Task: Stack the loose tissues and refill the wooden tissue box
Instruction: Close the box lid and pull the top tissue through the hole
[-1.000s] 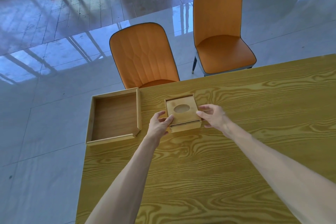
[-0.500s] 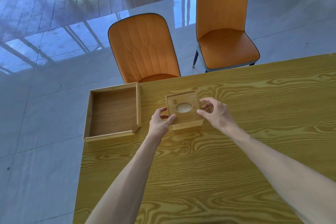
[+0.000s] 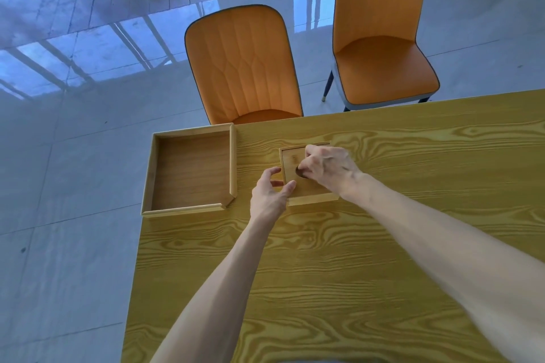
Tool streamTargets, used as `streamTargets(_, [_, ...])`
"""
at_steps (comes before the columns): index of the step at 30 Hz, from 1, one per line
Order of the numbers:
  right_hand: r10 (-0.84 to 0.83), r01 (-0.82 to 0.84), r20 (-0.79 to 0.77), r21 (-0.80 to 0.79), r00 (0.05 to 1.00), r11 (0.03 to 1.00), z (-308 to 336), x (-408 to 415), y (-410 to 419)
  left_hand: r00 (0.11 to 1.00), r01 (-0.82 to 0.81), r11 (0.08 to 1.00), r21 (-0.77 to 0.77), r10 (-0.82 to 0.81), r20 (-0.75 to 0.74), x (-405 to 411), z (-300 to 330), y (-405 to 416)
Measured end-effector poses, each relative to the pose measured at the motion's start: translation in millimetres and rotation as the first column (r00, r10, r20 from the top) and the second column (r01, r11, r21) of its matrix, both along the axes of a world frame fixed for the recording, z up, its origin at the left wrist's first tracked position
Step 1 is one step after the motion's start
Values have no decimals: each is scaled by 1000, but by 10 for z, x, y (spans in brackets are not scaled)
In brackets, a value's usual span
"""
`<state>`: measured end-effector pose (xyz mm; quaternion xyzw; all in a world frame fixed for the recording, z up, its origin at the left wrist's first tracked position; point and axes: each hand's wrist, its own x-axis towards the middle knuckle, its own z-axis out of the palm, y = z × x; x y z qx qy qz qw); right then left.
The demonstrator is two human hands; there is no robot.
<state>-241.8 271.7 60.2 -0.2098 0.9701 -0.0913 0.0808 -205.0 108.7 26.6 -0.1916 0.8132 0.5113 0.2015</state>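
A small wooden tissue box (image 3: 295,186) stands on the yellow wood-grain table (image 3: 339,259), its lid with an oval hole facing up. My left hand (image 3: 269,194) grips the box's near-left corner, thumb on the top edge. My right hand (image 3: 327,166) lies over the lid with its fingertips curled down at the oval hole, covering most of it. No loose tissues are in sight.
A shallow wooden tray (image 3: 191,171), with nothing in it, sits at the table's far-left corner, overhanging the edge slightly. Two orange chairs, one (image 3: 241,68) tucked against the far edge and one (image 3: 380,38) to its right, stand on a glossy tiled floor.
My right hand has moved from the box's right side onto the lid, fingers now at the oval hole. My left hand stays at the box's left corner. The camera tilted down.
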Motion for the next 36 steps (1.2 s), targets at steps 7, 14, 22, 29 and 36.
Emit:
streamTargets(7, [74, -70, -25, 112, 997, 991, -186, -103, -20, 1000, 14, 1000, -17, -14, -2, -5, -17, 2])
streamTargets(14, [32, -42, -74, -140, 997, 989, -121, 60, 144, 1000, 8, 1000, -9, -8, -5, -13, -26, 2])
streamTargets(22, [-109, 75, -97, -307, 989, 949, -209, 181, 207, 1000, -16, 1000, -5, 17, 9, -11, -21, 16])
streamTargets(29, [-184, 148, -34, -458, 982, 877, -211, 274, 276, 1000, -17, 1000, -8, 17, 15, -12, 2, 30])
streamTargets(36, [-245, 203, -64, -385, 967, 900, -254, 225, 153, 1000, -11, 1000, -12, 11, 13, -4, 29, 37])
